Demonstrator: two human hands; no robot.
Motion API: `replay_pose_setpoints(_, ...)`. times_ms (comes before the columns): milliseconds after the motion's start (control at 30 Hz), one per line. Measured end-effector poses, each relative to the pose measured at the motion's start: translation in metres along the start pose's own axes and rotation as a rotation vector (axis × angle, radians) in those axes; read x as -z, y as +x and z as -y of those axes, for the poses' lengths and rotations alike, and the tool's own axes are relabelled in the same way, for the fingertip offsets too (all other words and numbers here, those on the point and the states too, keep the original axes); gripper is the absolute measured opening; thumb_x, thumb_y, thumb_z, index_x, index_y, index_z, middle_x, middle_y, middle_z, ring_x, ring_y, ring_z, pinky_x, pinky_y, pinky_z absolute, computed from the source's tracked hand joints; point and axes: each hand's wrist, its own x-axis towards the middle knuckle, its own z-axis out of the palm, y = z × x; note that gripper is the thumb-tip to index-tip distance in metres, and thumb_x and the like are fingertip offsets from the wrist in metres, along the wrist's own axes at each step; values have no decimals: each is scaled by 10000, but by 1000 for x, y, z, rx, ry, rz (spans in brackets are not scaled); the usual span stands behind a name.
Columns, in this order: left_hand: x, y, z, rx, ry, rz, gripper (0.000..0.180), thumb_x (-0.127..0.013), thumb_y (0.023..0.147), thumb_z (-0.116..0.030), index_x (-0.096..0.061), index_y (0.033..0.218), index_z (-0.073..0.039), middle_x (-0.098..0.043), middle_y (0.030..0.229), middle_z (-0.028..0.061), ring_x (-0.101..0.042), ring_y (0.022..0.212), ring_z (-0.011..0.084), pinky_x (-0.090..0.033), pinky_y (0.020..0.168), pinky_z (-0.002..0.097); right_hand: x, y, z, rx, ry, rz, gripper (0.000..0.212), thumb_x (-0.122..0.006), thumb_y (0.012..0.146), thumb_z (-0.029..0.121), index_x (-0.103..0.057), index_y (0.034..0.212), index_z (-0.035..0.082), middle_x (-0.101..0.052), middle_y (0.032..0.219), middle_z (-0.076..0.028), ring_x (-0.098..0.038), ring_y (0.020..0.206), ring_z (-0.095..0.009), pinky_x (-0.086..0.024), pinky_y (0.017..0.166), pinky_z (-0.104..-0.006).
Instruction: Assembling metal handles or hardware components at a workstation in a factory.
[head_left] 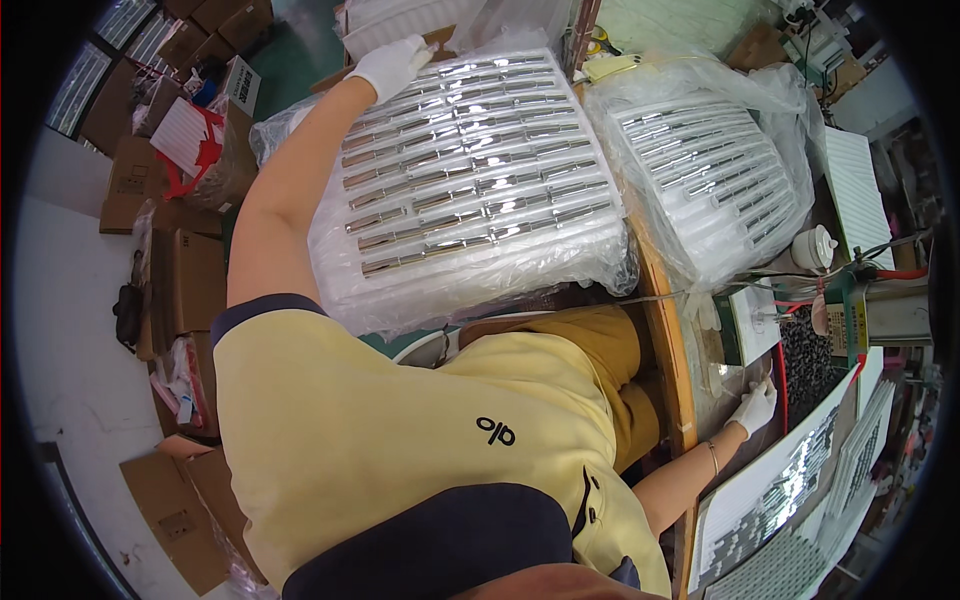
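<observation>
Lettering (pixel 497 431), short and dark, marks the front of the yellow shirt (pixel 380 420); a small yellow label (pixel 860 330) with fine print is fixed to the machine (pixel 898 316) at the right, and a brown carton (pixel 132 185) at the left bears printed marks too small to read. The gloved left hand (pixel 395 68) lies at the far left corner of a white tray (pixel 480 262) in clear plastic, in front of the person, its fingers bent; whether it grips anything cannot be told. Rows of shiny metallic cylinders (pixel 395 264) fill that tray. The gloved right hand (pixel 757 403) is low over the workbench, just beside black parts (pixel 815 350), fingers close together, any hold unclear. Beyond the bench's wooden edge (pixel 665 330) sits a second wrapped tray (pixel 705 170).
</observation>
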Motion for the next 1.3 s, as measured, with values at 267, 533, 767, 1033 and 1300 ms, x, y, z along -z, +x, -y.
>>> replay_pose_setpoints(267, 32, -69, 75, 65, 36, -302, 310, -500, 889, -303, -612, 978, -28, -586, 991, 202, -555, 945, 379, -451, 810, 425, 3, 1, 0, 2, -78, 22, 230, -532, 924, 206, -623, 1021, 19, -598, 695, -30, -400, 457, -66, -319, 421, -224)
replay_pose_setpoints(533, 11, -128, 99, 174, -222, -217, 371, -560, 850, -95, -570, 1220, -112, -585, 1180, 144, -569, 1069, 288, -425, 935, 312, 1, 3, 2, 39, -145, 45, 223, -533, 917, 186, -626, 1031, 19, -615, 717, -34, -426, 476, -65, -339, 439, -219)
replay_pose_setpoints(767, -4, -118, 108, 176, -200, -127, 396, -441, 904, -98, -507, 1291, -152, -475, 1330, 142, -449, 1216, 327, -367, 1009, 339, 4, 1, 5, 8, -134, 54, 229, -527, 915, 175, -632, 1057, 30, -628, 765, -38, -476, 517, -78, -368, 456, -224)
replay_pose_setpoints(1033, -2, -130, 66, 268, -218, -616, 412, -393, 922, -160, -449, 1330, -136, -435, 1362, 162, -379, 1278, 333, -314, 1040, 363, 6, 2, 3, 40, -132, 41, 222, -536, 909, 181, -646, 1052, 51, -624, 749, -39, -487, 524, -80, -374, 461, -227)
replay_pose_setpoints(1300, -29, -122, 85, 535, -479, -602, 413, -333, 963, -271, -483, 1294, -73, -492, 1318, 125, -443, 1223, 257, -307, 1032, 306, 5, 3, 3, 58, -159, 62, 231, -535, 908, 183, -643, 1056, 43, -627, 748, -35, -476, 499, -82, -374, 449, -235)
